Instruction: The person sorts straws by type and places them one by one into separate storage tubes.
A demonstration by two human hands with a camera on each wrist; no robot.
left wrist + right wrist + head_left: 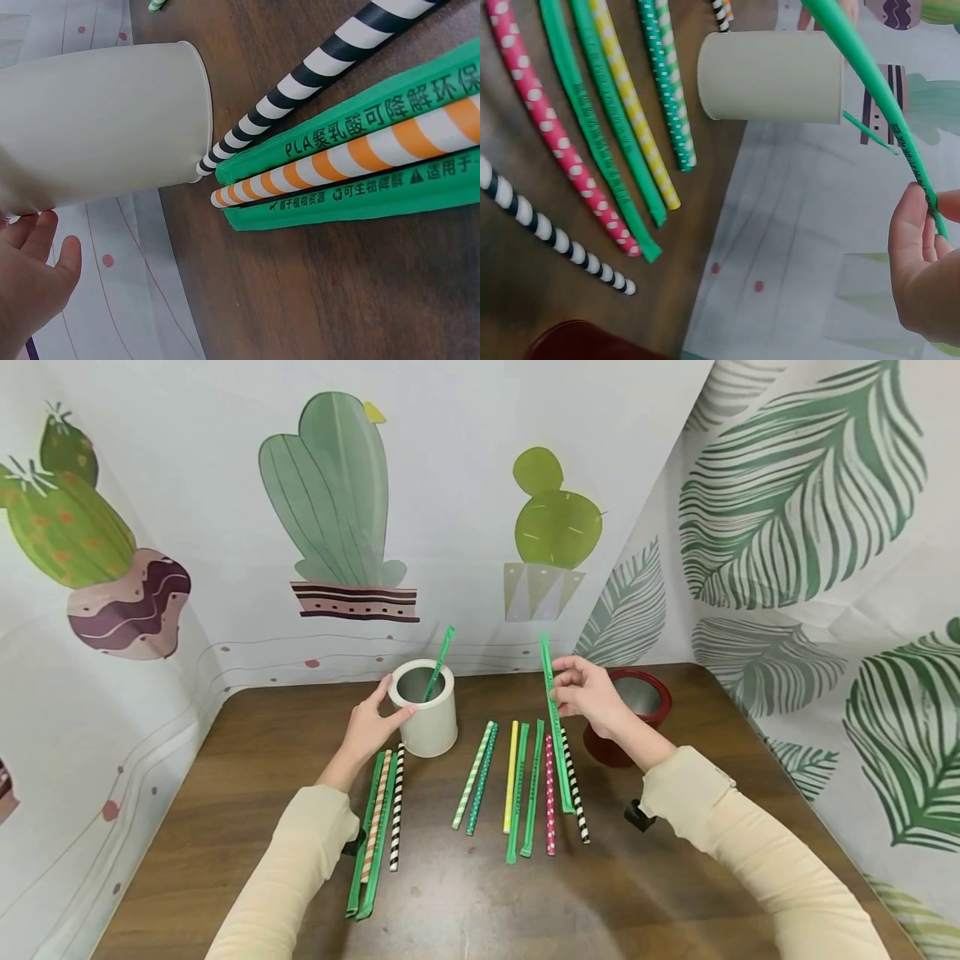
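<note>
Thumb and fingers of my left hand (pixel 367 722) hold the left side of a white canister (pixel 431 727) near its rim. A green-wrapped straw (pixel 441 664) leans inside it. In the right wrist view, my right hand (pixel 926 277) pinches another green-wrapped straw (pixel 877 82) near one end. The head view shows this straw steeply tilted above the right-hand row, near a pink dotted straw (pixel 550 793) and a black-and-white striped straw (pixel 574 793). Behind the right wrist stands a red canister (pixel 637 693), partly hidden.
By the left forearm lie two green-wrapped straws, an orange-striped straw (pixel 377 818) and a black-and-white striped straw (pixel 397 810). Two green-patterned paper straws (pixel 474 777), a yellow straw (pixel 511 777) and two green-wrapped straws (pixel 519 793) lie mid-table. A printed cloth (pixel 465 485) hangs behind the wooden table (pixel 450 910).
</note>
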